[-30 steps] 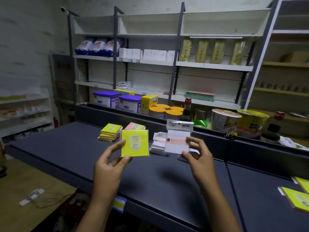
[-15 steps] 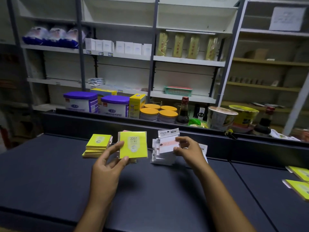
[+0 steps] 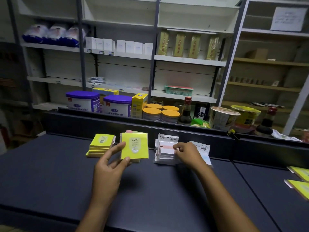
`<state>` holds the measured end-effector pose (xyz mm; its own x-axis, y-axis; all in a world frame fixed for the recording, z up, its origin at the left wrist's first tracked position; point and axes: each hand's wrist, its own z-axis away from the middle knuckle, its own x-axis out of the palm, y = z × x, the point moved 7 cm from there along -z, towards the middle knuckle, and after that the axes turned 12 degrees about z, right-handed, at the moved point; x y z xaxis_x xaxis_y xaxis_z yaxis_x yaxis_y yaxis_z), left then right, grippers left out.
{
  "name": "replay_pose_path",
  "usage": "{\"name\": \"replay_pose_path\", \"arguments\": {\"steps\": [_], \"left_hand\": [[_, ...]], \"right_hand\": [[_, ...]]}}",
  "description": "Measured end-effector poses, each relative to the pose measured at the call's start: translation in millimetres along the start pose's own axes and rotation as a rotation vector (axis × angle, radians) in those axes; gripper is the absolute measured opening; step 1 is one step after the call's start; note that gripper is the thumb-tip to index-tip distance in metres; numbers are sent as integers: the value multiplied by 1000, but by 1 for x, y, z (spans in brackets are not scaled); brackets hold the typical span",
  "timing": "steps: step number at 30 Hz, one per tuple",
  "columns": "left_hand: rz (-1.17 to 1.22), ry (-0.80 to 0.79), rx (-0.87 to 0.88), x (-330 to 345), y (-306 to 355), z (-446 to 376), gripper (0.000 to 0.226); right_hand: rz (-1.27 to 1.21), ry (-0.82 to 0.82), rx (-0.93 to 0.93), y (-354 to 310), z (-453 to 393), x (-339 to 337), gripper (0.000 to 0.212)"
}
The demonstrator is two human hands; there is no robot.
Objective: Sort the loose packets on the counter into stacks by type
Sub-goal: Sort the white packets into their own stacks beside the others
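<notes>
Sorting packets on counter [image 3: 50, 178]. Left hand [image 3: 108, 166] pinches yellow packet [image 3: 134, 146] over middle stack [image 3: 135, 160], right of yellow stack [image 3: 100, 146]. Right hand [image 3: 187, 152] fingers curled on white packet [image 3: 165, 146] atop white stack [image 3: 164, 158]. Risk: careless release skews or topples stack.

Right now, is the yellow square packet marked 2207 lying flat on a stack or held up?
Held up: the yellow square packet stands tilted, face to camera, pinched by the left hand.

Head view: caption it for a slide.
Left hand holds a square yellow packet; right hand sets a white packet on its stack.
</notes>
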<state>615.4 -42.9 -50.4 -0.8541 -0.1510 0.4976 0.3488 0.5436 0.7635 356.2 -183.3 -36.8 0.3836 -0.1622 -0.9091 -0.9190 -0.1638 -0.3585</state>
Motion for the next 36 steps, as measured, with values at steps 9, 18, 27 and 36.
{"name": "replay_pose_path", "arguments": {"steps": [9,18,27,36], "left_hand": [[-54,49,34,-5,26,6,44],[-177,72,52,-53,58,-16,42],[-260,23,-30,-99,52,-86,43],[-522,-109,-81,-119,14,-152,41]], "right_hand": [[329,85,-216,-26,14,-20,45],[352,115,-344,-96,7,-10,50],[332,187,-338,-166,-35,4,49],[285,251,-296,-203,-65,17,46]]}}
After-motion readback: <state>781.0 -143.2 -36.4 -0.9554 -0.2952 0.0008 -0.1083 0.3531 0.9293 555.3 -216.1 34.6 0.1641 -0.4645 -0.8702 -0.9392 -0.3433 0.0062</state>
